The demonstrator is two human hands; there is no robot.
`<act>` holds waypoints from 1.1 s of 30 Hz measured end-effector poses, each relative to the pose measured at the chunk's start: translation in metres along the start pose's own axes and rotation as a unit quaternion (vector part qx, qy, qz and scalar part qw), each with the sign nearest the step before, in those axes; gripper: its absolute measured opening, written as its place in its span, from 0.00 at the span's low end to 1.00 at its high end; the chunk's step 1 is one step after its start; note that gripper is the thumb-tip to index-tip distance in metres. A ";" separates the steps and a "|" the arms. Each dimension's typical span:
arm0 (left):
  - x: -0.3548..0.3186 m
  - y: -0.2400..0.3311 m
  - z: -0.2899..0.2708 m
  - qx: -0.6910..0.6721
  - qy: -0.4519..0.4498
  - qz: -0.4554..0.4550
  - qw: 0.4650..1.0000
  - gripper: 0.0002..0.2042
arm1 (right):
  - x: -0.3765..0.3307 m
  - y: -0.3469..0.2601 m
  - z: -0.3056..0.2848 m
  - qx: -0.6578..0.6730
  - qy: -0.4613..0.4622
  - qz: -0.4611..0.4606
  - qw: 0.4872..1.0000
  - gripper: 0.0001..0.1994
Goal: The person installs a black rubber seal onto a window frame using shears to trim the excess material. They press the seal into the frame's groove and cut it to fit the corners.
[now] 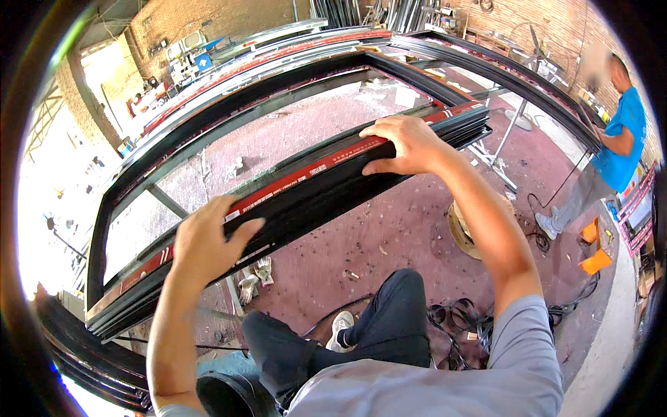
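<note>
A large black window frame [313, 215], a red printed film strip [288, 186] along its near bar, lies raised in front of me. My left hand [207, 240] is closed over the left part of that bar, thumb on the near side and fingers over the top. Farther right on the same bar, my right hand [403, 144] grips in the same way, thumb below the red strip. The far-side fingertips of both hands are partly hidden. Inside the frame's opening, a cross support [167, 201] and the reddish floor show through.
A co-worker in a blue shirt [622, 135] stands at the right by another dark frame [514, 80]. Black strapping [458, 330] lies tangled on the floor. Work gloves [256, 279] hang below the frame. A round stool-like object [462, 233] and orange item [594, 250] are at right.
</note>
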State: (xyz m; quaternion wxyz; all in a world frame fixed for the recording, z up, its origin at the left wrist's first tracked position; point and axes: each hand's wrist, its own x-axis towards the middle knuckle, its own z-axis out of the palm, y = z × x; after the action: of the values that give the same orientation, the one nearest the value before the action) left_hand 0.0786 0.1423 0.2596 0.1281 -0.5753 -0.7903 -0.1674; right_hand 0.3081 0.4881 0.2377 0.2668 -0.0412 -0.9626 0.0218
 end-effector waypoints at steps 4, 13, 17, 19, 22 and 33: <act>0.051 0.056 0.028 -0.024 -0.006 0.019 1.000 0.32 | 0.002 -0.007 -0.002 -0.014 0.008 0.011 1.000 0.38; 0.113 0.107 0.052 -0.073 -0.098 -0.048 0.991 0.34 | 0.003 -0.009 -0.001 0.003 0.062 -0.056 0.996 0.40; 0.118 0.117 0.053 -0.076 -0.114 -0.072 0.988 0.34 | -0.004 -0.004 0.000 -0.010 0.054 -0.046 0.997 0.44; 0.121 0.118 0.055 -0.079 -0.119 -0.075 0.987 0.34 | -0.005 -0.003 -0.002 -0.020 0.044 -0.041 0.998 0.45; 0.125 0.115 0.056 -0.079 -0.131 -0.080 0.985 0.35 | -0.002 -0.003 0.001 -0.034 0.031 -0.036 0.998 0.47; 0.111 0.096 0.038 -0.083 -0.175 -0.084 0.978 0.37 | -0.002 -0.005 -0.001 -0.025 0.027 -0.032 0.999 0.47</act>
State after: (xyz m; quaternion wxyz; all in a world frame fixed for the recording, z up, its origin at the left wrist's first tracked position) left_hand 0.1354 0.2813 0.2805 -0.0746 -0.5362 -0.8292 -0.1389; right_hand 0.3102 0.4825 0.2380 0.2925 -0.0176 -0.9560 -0.0125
